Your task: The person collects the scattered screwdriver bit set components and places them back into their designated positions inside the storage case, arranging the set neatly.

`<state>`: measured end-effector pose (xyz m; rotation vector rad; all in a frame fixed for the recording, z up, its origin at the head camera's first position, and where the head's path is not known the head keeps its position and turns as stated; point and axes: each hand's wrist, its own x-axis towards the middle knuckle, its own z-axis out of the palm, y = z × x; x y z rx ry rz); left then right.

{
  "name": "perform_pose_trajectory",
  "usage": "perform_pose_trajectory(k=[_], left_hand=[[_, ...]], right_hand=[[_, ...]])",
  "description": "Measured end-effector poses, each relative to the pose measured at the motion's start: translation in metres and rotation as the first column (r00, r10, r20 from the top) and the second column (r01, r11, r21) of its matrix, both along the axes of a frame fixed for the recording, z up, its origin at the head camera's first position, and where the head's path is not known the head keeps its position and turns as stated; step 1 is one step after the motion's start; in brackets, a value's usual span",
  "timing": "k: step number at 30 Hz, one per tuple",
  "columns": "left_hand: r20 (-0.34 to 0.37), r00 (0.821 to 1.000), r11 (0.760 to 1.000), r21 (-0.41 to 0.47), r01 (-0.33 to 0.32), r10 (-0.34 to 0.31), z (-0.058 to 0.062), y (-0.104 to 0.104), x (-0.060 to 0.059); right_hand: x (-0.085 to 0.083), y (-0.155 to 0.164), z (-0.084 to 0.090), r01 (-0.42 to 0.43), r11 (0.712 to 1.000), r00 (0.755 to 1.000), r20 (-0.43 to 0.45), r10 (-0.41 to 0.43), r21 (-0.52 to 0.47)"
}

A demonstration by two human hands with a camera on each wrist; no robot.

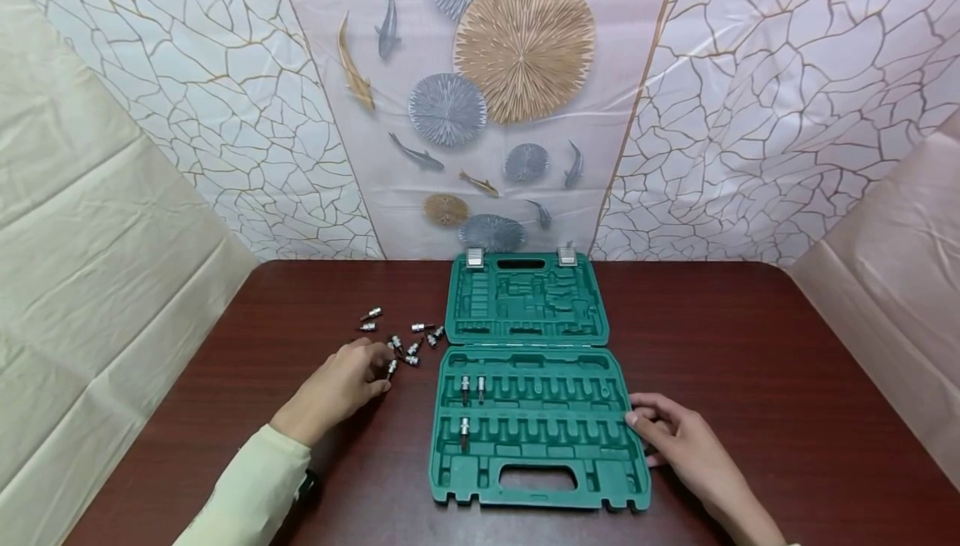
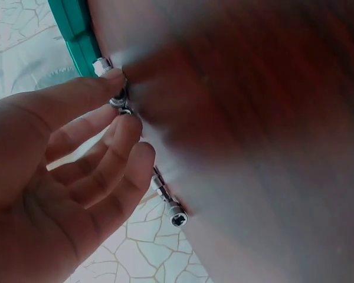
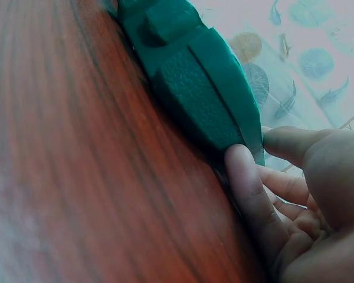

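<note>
My left hand (image 1: 347,383) is at the loose bit sockets left of the green tool case (image 1: 525,427), pinching one bit socket (image 1: 392,368) between thumb and fingertips. In the left wrist view, the fingers partly hide that socket, and another bit socket (image 2: 176,215) lies beyond them. Around the hand lie several more short silver sockets with dark bits, such as one bit socket (image 1: 422,328). My right hand (image 1: 682,438) grips the right rim of the open case. Two bit sockets (image 1: 481,388) sit in its upper row, and one bit socket (image 1: 464,429) in the lower row.
The case lid (image 1: 525,300) lies folded back toward the wall, with two metal latches (image 1: 567,257) at its far edge. Everything rests on a dark red-brown table (image 1: 720,329). A patterned cloth (image 1: 480,171) hangs behind the table's far edge.
</note>
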<state>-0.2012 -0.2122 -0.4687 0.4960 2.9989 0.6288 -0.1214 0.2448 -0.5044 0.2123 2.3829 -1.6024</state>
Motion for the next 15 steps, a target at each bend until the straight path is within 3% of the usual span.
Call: perform_pose_trajectory(k=[11,15], left_hand=[[0.015,0.994,0.992,-0.064,0.107,-0.107,0.002,-0.0056,-0.0071],[-0.017,0.983,0.98,-0.084,0.182,-0.184,0.0005,-0.0073,-0.009]], right_hand=[[0.0003,-0.0003,-0.0004,0.0,1.0,1.0,-0.004,0.0,0.0],[0.0002,-0.0001,-0.0002,0.001,1.0,1.0,-0.006,-0.001,0.002]])
